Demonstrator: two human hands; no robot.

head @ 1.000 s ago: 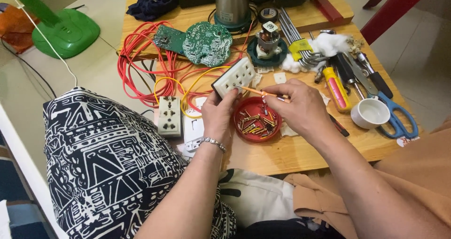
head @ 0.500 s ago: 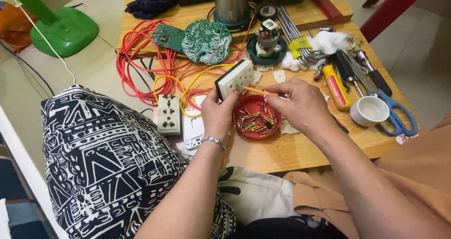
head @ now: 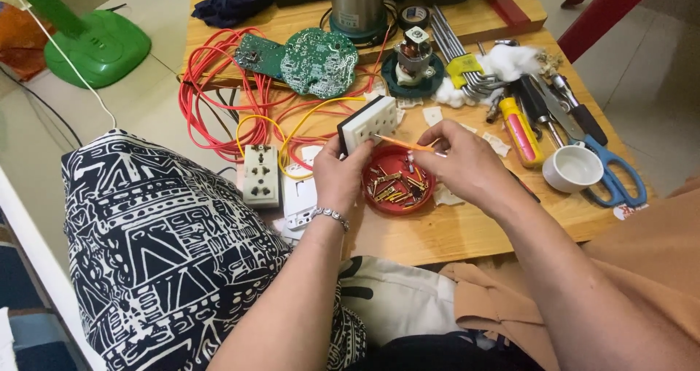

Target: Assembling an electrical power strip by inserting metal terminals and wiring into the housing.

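We wiring white socket block (head: 368, 125), just above red dish (head: 399, 181) of brass bits; left hand (head: 339, 175) clamps block, right hand (head: 459, 159) pinches orange wire (head: 397, 143), tip at block; seating it likely needs steady aim

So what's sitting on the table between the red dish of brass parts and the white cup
In the head view, the right hand fills most of the stretch between the red dish and the white cup. A yellow-handled tool lies just beyond it, beside small white scraps.
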